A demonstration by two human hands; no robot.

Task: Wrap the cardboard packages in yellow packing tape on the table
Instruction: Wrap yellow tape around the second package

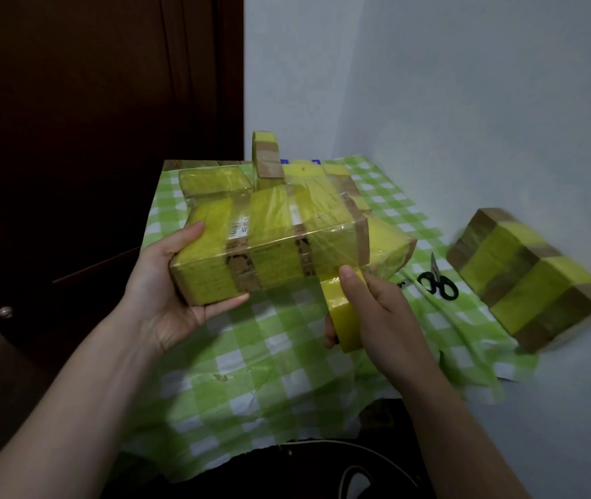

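Head view shows the left hand (175, 282) cupped around the raised cardboard package (272, 239) while the right hand (377, 315) just below pinches the yellow tape roll (344, 311) — mid-wrap, probably — next, pull tape taut around.

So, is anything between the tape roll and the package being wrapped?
Nothing visible. The right hand holds the tape roll just under the right end of the package, which the left hand holds above the tablecloth.
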